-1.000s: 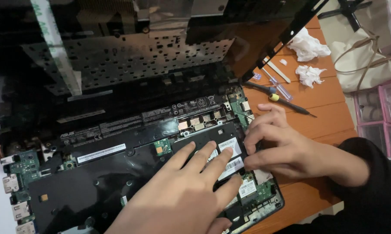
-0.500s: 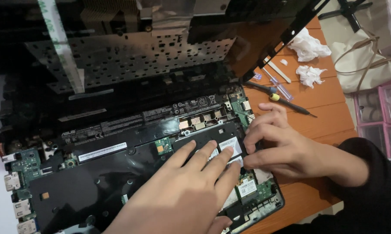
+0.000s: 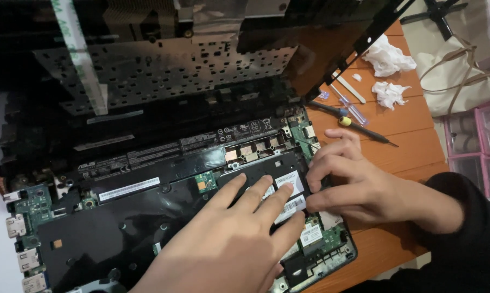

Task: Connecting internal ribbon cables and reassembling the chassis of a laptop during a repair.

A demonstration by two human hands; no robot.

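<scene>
An opened laptop (image 3: 147, 179) lies on an orange wooden desk, its green circuit board and black insulating sheet exposed. My left hand (image 3: 228, 244) lies flat on the black sheet, fingers spread, fingertips on a black panel with white stickers (image 3: 285, 184). My right hand (image 3: 359, 182) comes in from the right; its thumb and fingers pinch that panel's right edge. The raised keyboard cover (image 3: 163, 70) stands tilted behind the board, a pale ribbon cable (image 3: 76, 49) running down it.
Screwdrivers (image 3: 359, 122) and a pale pry stick (image 3: 351, 89) lie on the desk (image 3: 408, 116) behind my right hand. Two crumpled white tissues (image 3: 386, 57) sit farther back. A beige bag (image 3: 456, 70) and pink drawer boxes (image 3: 475, 141) stand at the right.
Both hands stay on the stickered panel; my left fingers have slid slightly left along it. The laptop has not moved.
</scene>
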